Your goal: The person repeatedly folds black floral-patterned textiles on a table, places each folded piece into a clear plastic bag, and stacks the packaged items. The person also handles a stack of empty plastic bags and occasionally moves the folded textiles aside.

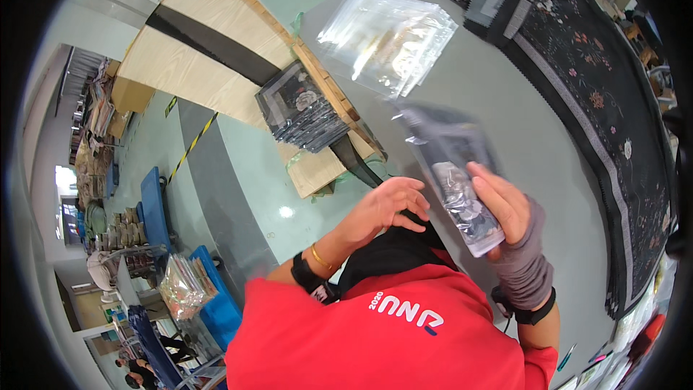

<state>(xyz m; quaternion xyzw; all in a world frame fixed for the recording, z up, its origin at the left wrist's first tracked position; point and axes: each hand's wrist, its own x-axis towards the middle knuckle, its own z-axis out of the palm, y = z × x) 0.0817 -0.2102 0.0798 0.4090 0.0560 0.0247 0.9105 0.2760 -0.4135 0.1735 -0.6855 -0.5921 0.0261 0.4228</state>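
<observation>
A clear-wrapped packet [462,180] of dark, flower-patterned cloth is held up over the near edge of a grey counter [556,173]. The right hand [509,206] grips it near the end closest to the body, fingers across the upper face, thumb mostly hidden. The left hand [390,206] has an empty grip, fingers loosely curled, just beside the packet but apart from it.

The likeliest trouble is a slip: the plastic looks slick, and one hand carries the packet by one end, so the far end could droop or swing. It could then drop off the counter's edge. The stack of similar packets [303,112] on the wooden surface [209,47] is fanned unevenly, so a knock might send some sliding.

The packet is longer than wide. Its long axis slants from the near right, by the red shirt [404,325], to the far left, where the blurred end points toward the clear plastic sleeves [390,40].
</observation>
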